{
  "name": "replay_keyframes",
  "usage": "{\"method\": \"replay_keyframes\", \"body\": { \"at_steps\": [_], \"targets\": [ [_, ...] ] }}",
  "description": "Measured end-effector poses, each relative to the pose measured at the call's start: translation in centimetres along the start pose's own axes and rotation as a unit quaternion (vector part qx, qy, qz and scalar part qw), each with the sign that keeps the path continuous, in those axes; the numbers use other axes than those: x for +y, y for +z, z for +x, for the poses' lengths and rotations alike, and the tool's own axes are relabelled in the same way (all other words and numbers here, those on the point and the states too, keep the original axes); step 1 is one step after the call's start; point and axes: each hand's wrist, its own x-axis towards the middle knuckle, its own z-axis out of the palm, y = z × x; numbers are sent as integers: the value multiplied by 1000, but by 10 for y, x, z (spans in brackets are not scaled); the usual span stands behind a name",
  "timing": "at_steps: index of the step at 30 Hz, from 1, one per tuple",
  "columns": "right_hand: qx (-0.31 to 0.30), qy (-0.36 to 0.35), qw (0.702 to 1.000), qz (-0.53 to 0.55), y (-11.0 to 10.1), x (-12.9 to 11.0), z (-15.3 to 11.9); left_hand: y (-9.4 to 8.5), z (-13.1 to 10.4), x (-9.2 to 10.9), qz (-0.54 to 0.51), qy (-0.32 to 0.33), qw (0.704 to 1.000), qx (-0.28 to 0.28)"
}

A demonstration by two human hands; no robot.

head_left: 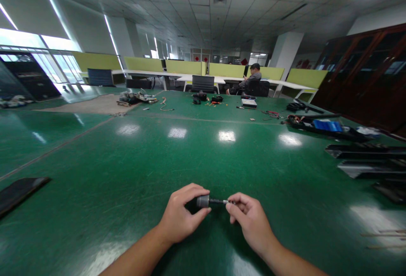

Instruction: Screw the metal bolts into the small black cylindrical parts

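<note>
Low in the centre of the head view, my left hand (182, 214) grips a short dark grey cylinder (203, 201) between thumb and fingers. A thin black rod (217, 201) sticks out of the cylinder to the right and ends in a small silvery tip. My right hand (249, 219) pinches around that tip with thumb and index finger. The exact kind of the piece cannot be made out. Both hands are held just over the green tabletop (133, 170), and the fingers partly cover both ends of the piece.
A dark flat slab (22, 191) lies at the left. Black metal channels (371, 152) and a black tray with a blue item (328, 125) are at the right. Cables, tools and a white box (249, 103) lie further back. Beyond, a person (252, 80) sits by the desks.
</note>
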Motion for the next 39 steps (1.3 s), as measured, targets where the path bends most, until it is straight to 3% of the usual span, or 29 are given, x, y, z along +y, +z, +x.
{"method": "replay_keyframes", "body": {
  "at_steps": [23, 27, 33, 37, 39],
  "targets": [
    [7, -7, 1000, 11, -2, 7, 1, -2, 0, -1, 2, -9, 1000, 3],
    [13, -21, 998, 57, -4, 8, 1, -3, 3, 1, 2, -18, 1000, 7],
    [44, -20, 979, 197, -3, 6, 1, 0, 3, -1, 17, -111, 993, 29],
    [45, 3, 978, 205, -1, 4, 2, 10, 8, -5, -151, -201, 965, 67],
    [39, 6, 979, 202, -1, 3, 1, 6, 12, -4, -224, -226, 943, 99]
  ]
}}
